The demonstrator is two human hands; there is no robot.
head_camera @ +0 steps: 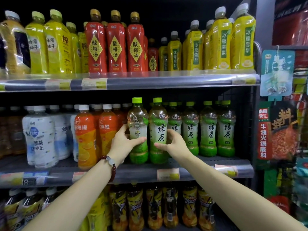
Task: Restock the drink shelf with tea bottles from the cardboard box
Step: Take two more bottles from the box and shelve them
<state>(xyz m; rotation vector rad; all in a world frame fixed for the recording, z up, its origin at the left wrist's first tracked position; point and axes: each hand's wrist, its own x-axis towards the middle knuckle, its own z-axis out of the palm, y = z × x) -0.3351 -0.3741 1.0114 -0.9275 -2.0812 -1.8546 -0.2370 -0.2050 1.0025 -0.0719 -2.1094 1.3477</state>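
Note:
Two green tea bottles stand upright side by side at the front of the middle shelf (196, 170). My left hand (124, 144) grips the left green tea bottle (138, 120), whose label is turned sideways. Round the right green tea bottle (158, 127), label facing me, my right hand (173, 142) curls its thumb in front and its fingers behind. More green tea bottles (208, 129) fill the rows to the right and behind. The cardboard box is out of view.
Orange drink bottles (85, 135) stand directly left of my left hand, white bottles (42, 135) further left. The top shelf holds yellow and red bottles (115, 45), the bottom shelf dark iced tea bottles (155, 207). Hanging packets (277, 72) crowd the right side.

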